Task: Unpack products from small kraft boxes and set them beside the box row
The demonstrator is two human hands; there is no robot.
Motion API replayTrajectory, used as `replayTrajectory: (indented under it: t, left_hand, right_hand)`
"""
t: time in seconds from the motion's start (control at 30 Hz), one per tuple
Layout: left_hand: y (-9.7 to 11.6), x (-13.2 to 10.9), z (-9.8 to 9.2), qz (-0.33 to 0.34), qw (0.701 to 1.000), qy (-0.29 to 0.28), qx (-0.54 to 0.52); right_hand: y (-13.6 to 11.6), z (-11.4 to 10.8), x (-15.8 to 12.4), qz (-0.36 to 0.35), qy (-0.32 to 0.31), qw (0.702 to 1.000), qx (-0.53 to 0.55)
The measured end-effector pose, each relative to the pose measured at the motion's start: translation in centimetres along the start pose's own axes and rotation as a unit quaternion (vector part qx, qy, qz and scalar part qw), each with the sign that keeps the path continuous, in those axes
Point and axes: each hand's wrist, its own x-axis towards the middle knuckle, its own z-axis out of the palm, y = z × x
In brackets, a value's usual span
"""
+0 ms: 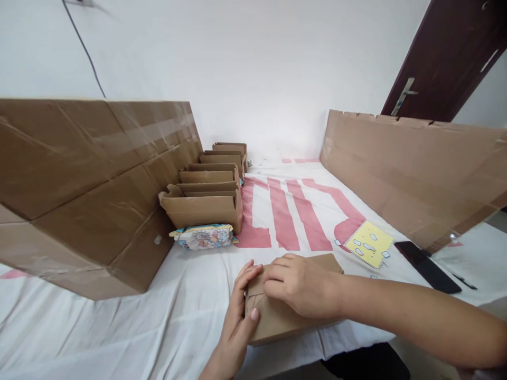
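Observation:
A small closed brown cardboard box lies at the near edge of the cloth-covered table. My left hand grips the box's left end, thumb on top and fingers against the side. My right hand lies on top of the box, fingers curled and pressing down on its left part. Both hands are in contact with the box.
A row of several open cardboard boxes runs back along the left, with a colourful packet in front. Large cardboard sheets stand at left and right. A yellow sticker sheet and a black phone lie at right.

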Motion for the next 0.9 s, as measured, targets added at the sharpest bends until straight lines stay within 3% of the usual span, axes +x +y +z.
replayTrajectory:
  t: [0.17,0.37,0.53,0.63,0.73,0.83,0.9]
  left_hand:
    - [0.4,0.1,0.3,0.002,1.000,0.027,-0.007]
    - [1.1,0.3,1.0,0.011,0.999,0.043,-0.008]
    - [0.9,0.2,0.7,0.018,0.999,0.031,-0.006]
    - [0.6,0.2,0.3,0.016,1.000,0.024,0.000]
    - [0.4,0.1,-0.1,0.016,1.000,0.002,0.003]
    - [0.5,0.1,-0.1,0.015,1.000,0.001,0.004]
    - [0.6,0.2,0.1,0.016,1.000,0.011,0.006]
  right_hand:
    - [0.2,-0.7,-0.8,0.041,0.011,0.999,0.026]
    - [0.3,-0.4,-0.4,-0.062,0.015,0.998,-0.027]
    - [0.9,-0.6,-0.8,-0.038,0.049,0.997,-0.040]
    - [1.3,-1.3,-3.0,0.030,0.129,0.991,0.019]
    - [1.4,-3.0,-6.9,0.142,0.188,0.967,0.094]
    - [0.3,-4.1,-12.3,0.283,0.205,0.924,0.156]
    - [-1.4,-3.3,-16.2,0.391,0.194,0.877,0.201]
